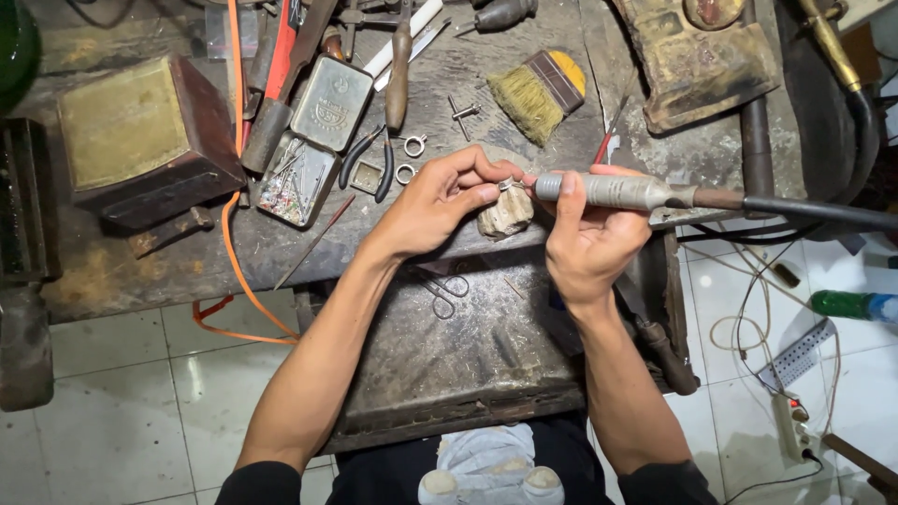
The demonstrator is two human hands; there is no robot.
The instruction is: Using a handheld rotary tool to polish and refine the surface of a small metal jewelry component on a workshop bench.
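Head view, looking down on a cluttered workbench (140,271). Left hand (435,201), fingers pressed together, pinching a small silver ring (508,183) against a worn bench peg (505,215) at centre. Right hand (585,234) wrapped tightly round a rotary handpiece (613,191), tip at the ring's three o'clock. Brush (538,93) at twelve o'clock. Likely risk: tip skidding onto fingertips, given the tiny, loosely braced ring.

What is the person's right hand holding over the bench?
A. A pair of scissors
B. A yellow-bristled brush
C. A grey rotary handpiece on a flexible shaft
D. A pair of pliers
C: the right hand grips a grey rotary handpiece whose tip meets the small ring pinched by the left hand, while the brush, pliers and scissors lie untouched.
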